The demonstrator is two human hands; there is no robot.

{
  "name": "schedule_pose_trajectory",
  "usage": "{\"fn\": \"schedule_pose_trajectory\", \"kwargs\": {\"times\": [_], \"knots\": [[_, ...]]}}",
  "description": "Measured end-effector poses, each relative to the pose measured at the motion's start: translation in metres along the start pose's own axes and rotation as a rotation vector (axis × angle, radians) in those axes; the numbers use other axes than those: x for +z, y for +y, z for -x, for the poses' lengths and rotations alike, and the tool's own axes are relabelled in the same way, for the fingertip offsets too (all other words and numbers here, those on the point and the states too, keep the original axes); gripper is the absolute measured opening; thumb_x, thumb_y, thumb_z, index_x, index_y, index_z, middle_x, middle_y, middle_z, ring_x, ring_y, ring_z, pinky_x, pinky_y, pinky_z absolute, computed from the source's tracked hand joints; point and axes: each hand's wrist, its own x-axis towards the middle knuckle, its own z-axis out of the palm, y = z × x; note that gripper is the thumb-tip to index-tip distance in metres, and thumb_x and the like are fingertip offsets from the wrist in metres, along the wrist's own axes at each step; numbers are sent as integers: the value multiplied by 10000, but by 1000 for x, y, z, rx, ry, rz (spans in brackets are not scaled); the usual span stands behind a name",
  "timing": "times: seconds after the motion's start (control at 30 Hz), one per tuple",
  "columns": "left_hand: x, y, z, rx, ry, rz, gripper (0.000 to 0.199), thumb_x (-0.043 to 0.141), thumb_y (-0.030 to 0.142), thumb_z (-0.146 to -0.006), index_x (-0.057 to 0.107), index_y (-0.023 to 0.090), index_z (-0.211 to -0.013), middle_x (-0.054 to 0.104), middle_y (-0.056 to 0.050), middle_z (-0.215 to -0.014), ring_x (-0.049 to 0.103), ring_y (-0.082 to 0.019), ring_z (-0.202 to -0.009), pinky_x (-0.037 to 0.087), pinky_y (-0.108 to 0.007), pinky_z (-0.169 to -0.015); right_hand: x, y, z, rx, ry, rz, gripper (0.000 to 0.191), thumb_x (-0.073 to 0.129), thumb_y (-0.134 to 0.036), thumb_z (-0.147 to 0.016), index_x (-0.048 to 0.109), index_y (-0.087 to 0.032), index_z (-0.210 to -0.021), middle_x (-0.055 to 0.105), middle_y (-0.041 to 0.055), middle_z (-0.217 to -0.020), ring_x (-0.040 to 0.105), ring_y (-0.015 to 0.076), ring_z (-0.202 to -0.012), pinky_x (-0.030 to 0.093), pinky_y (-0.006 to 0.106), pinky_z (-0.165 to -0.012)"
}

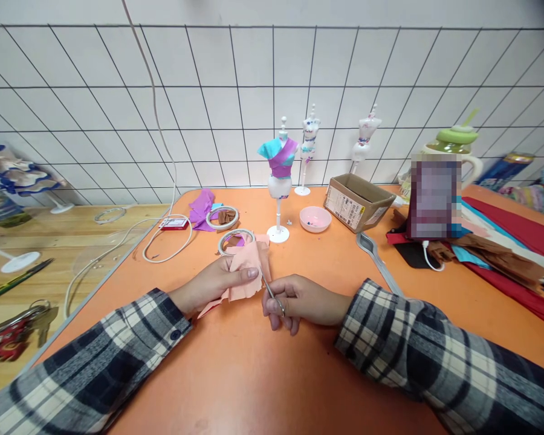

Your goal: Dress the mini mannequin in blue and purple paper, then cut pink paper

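Observation:
My left hand pinches a piece of peach crepe paper, thumb on top. In my right hand is a small pair of metal scissors, fingers curled round the handles. The blades touch the right edge of the paper; their tips are hard to make out. Just behind stands a small white dress form, its bust wrapped in turquoise and purple strips. A roll of tape lies partly behind the paper, with purple and brown scraps inside its ring.
Another tape roll lies beside purple paper. A pink bowl, a cardboard box and two more dress forms stand at the back. Right are a propped phone and coloured strips; left, a white cable and keys.

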Motion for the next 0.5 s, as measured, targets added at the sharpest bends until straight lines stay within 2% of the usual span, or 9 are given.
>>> {"fn": "schedule_pose_trajectory", "kwargs": {"times": [0.13, 0.33, 0.5], "knots": [[1, 1, 0, 10, 13, -11, 281, 777, 362, -760, 654, 126, -849, 727, -63, -804, 683, -214, -736, 518, -301, -693, -1, 1, 0, 5, 3, 13, 508, 666, -628, -756, 568, -142, -865, 625, 5, -724, 547, 66, -531, 482, 180, -485], [-3, -4, -2, 40, -36, -9, 239, 755, 335, -791, 662, 132, -876, 723, -64, -853, 673, -201, -755, 512, -295, -718, 0, -1, 0, 4, 2, 10, 564, 668, -664, -728, 585, -145, -933, 623, 10, -773, 531, 66, -538, 486, 189, -472], [-1, -2, -1, 27, -63, -7, 246, 736, 349, -809, 661, 136, -906, 732, -78, -886, 684, -221, -793, 517, -316, -748, 0, 0, 0, -1, 16, 20, 490, 655, -615, -774, 567, -146, -883, 622, 5, -743, 533, 61, -522, 481, 178, -464]]}}
